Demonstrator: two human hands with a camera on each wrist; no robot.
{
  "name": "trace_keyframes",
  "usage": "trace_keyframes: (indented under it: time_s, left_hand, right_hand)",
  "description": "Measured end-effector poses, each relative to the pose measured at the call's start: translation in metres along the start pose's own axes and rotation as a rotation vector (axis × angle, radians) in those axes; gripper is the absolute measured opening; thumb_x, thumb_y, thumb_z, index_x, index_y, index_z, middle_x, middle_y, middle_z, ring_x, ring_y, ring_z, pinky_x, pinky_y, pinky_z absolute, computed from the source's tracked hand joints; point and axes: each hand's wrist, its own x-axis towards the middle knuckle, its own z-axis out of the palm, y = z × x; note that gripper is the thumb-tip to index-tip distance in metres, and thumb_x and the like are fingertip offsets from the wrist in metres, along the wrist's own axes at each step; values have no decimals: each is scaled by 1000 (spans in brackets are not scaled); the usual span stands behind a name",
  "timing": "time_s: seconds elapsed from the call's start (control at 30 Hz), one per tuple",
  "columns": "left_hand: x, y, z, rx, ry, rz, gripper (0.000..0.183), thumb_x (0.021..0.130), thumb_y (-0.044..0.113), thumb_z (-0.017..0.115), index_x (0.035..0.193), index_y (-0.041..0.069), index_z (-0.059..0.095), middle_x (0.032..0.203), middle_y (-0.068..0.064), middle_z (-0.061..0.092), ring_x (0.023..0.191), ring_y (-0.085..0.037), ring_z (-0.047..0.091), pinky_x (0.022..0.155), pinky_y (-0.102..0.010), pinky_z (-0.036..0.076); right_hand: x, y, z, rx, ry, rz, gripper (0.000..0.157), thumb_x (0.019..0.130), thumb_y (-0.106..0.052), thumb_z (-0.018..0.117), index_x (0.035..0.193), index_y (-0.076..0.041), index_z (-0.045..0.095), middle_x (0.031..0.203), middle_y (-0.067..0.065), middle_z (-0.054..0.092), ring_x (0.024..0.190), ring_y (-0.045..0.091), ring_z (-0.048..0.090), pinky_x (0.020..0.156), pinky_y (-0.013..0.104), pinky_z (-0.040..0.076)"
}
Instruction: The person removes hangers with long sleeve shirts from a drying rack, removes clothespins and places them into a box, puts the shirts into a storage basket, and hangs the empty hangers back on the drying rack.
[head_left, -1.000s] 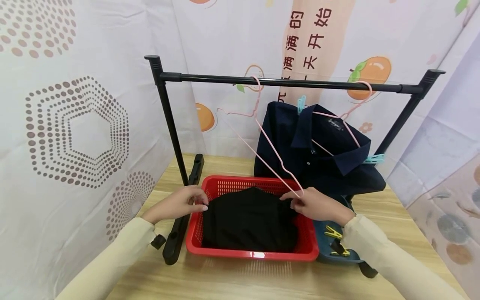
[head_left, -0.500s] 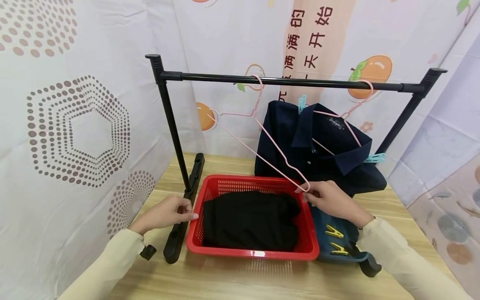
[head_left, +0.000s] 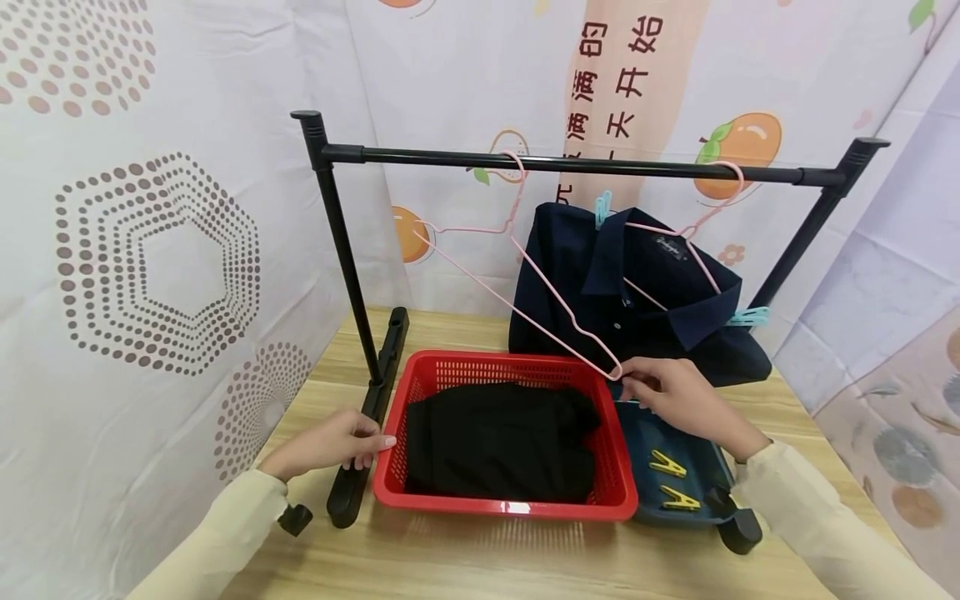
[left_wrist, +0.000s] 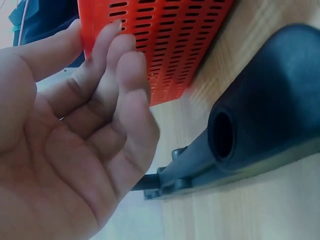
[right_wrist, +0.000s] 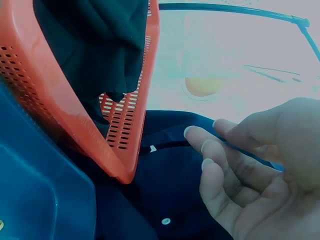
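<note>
- Hanging by its hook from the black bar (head_left: 615, 167), a pink hanger (head_left: 512, 227) is seen in the head view. Its low corner is right at the tips of the right hand (head_left: 678, 400); whether it is touched cannot be told.
- A black cloth (head_left: 498, 442) is seen inside the red basket (head_left: 502, 507), which is set on the wooden surface (head_left: 480, 567).
- The left edge of the basket is pinched by the left hand (head_left: 333, 442).
- Beside the basket, two yellow clips (head_left: 667, 464) are seen in a blue tray (head_left: 697, 446).
- At the back, a dark blue shirt (head_left: 577, 283) is hung on another pink hanger (head_left: 687, 233), with two light blue clips (head_left: 602, 208) put on it.
- In the left wrist view, the basket's wall of little holes is met by the thumb and first finger. The black rack foot (left_wrist: 270, 100) is seen near the hand.
- In the right wrist view, the right hand's fingers are loosely bent, and a gap is seen between thumb and fingers. The shirt is seen behind them. The basket's corner and the tray are shown at the left.
</note>
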Motion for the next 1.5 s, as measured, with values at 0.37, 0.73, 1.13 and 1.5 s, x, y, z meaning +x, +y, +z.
trace_keyframes:
  time_s: [0.37,0.73,1.13,1.5]
  left_hand:
    - [-5,1,3,-104,-61,-29,43,93,37,60,76,-2,62,70,-16,63,57,-24,57,54,-41,51]
    - [-6,-1,8,-168,-63,-62,43,94,36,60,75,-2,63,71,-23,63,55,-18,56,53,-37,51]
    - [-6,-4,9,-211,-61,-72,42,93,35,61,75,-3,63,65,-11,62,53,-18,55,51,-33,51]
    - [-5,-2,9,-242,-91,-64,38,95,34,59,77,0,64,66,-12,62,57,-19,56,52,-33,51]
  right_hand:
    - [-6,6,-5,-23,161,20,16,95,-14,59,108,-20,67,76,-10,64,58,6,56,55,23,48]
    - [-18,5,-30,-46,334,96,12,93,-21,63,104,-20,68,73,-8,65,53,9,54,47,20,43]
    - [-36,23,-55,-55,447,144,11,92,-21,65,102,-19,67,71,-3,67,50,5,52,48,16,41]
    - [-52,48,-59,-85,560,327,34,90,-27,67,116,-11,53,76,4,61,49,1,53,44,18,39]
